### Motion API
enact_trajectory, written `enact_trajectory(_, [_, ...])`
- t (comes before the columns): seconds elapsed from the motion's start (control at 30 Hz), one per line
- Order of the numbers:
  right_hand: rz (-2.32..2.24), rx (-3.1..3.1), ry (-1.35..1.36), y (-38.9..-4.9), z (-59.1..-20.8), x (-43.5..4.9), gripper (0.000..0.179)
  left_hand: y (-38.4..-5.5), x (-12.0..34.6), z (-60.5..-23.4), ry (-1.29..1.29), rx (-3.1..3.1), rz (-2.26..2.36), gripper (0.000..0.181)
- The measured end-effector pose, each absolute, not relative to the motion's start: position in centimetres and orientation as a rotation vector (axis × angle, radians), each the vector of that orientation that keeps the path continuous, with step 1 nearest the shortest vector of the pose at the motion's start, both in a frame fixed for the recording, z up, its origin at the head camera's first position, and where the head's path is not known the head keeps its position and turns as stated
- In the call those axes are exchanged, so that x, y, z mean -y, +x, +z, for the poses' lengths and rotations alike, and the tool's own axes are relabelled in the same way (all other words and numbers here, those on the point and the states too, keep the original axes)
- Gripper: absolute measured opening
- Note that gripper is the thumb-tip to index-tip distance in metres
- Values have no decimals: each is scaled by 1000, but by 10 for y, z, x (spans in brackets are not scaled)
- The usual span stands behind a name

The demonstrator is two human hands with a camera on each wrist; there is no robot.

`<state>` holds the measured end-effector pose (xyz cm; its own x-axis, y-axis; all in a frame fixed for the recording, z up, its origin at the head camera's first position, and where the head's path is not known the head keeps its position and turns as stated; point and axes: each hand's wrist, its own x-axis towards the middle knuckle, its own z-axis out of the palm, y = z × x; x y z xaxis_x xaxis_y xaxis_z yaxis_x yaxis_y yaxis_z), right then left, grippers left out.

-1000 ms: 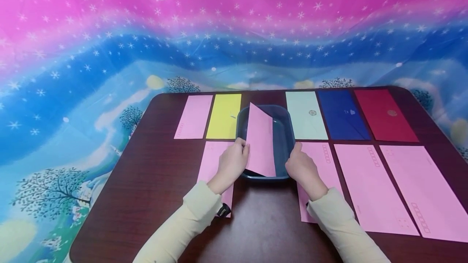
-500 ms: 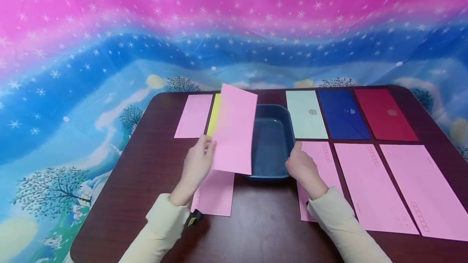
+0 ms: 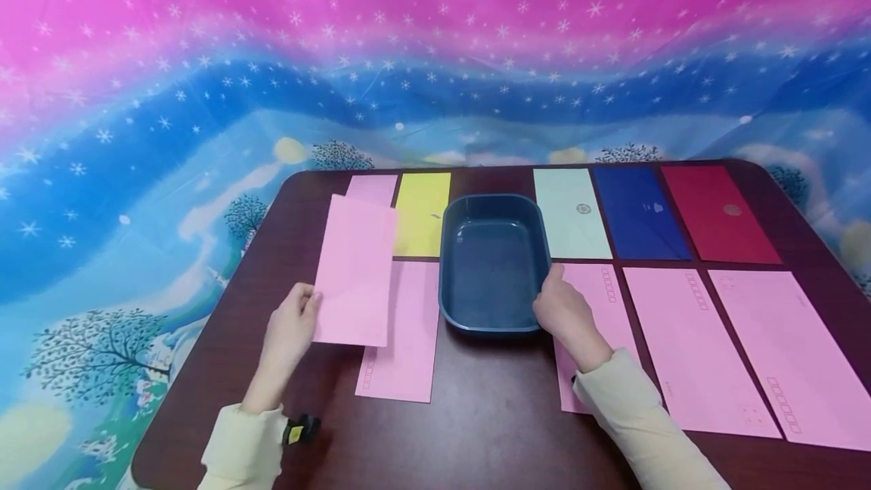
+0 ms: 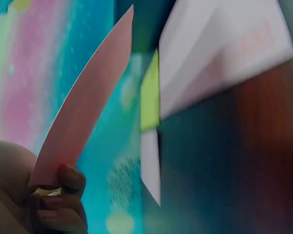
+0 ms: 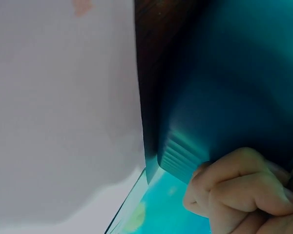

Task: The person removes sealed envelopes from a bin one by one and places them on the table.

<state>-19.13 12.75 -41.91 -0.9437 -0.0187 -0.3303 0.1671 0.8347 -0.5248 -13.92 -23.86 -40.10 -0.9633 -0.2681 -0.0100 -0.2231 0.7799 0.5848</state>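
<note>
A pink envelope (image 3: 355, 274) is pinched along its left edge by my left hand (image 3: 289, 331), held above the left part of the table. In the head view it overlaps a pink envelope (image 3: 373, 189) at the back and another pink envelope (image 3: 404, 339) lying in front. The left wrist view shows the held envelope (image 4: 83, 107) between thumb and fingers. My right hand (image 3: 568, 316) grips the right rim of a dark blue plastic basin (image 3: 493, 327), which has nothing in it. Curled fingers of that hand (image 5: 249, 190) show against the basin wall (image 5: 224, 107).
On the dark wooden table (image 3: 224, 369), a yellow envelope (image 3: 423, 214) lies left of the basin. Pale green (image 3: 568, 225), blue (image 3: 640, 210) and red envelopes (image 3: 721, 229) lie back right. Several pink envelopes (image 3: 701, 369) lie front right. A patterned cloth (image 3: 435, 59) hangs behind.
My left hand has carried the pink envelope up out of the basin and leftward, past the yellow envelope. My right hand stays on the basin's rim.
</note>
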Motion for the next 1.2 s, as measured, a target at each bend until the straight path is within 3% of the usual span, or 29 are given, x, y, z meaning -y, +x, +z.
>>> enact_trajectory(0.4, [-811, -2691, 114, -191, -419, -129, 58, -116, 297, -432, 496, 3172, -902, 35])
enact_trajectory(0.7, [-793, -2699, 113, -191, -419, -129, 58, -110, 295, -439, 555, 3195, -965, 50])
enact_trajectory(1.2, [-808, -2697, 119, -191, -419, -126, 57, -111, 288, -442, 539, 3204, -867, 50])
